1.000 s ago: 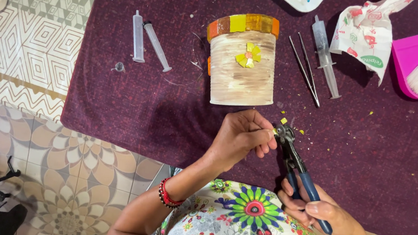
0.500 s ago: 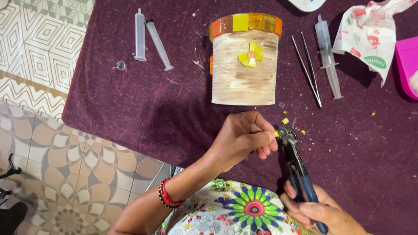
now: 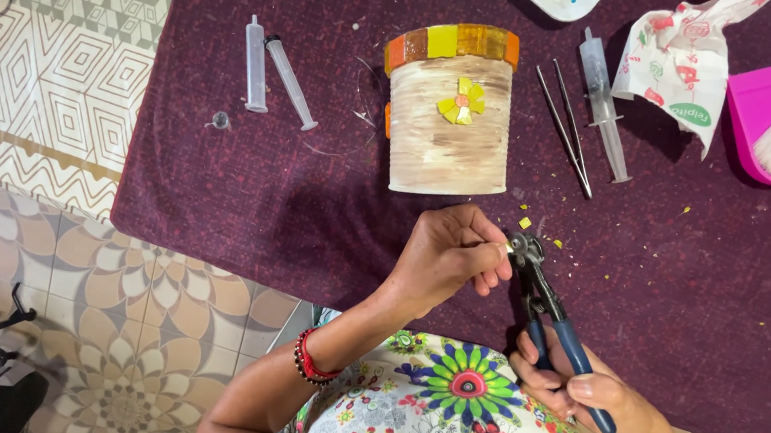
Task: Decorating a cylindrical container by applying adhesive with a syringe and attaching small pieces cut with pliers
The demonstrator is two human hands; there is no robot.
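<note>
Nippers [image 3: 544,298] unmoved; right hand [image 3: 587,397] still grips handles, left hand [image 3: 451,254] still pinches chip at jaws.

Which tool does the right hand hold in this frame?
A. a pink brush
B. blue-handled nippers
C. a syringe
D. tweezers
B: the right hand grips the blue handles of the nippers, whose head meets the left hand; the tweezers lie on the purple cloth.

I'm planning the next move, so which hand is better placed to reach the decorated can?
Left. The left hand pinches a small chip at the nippers just below the decorated can; the right hand grips the blue handles, farther off.
</note>
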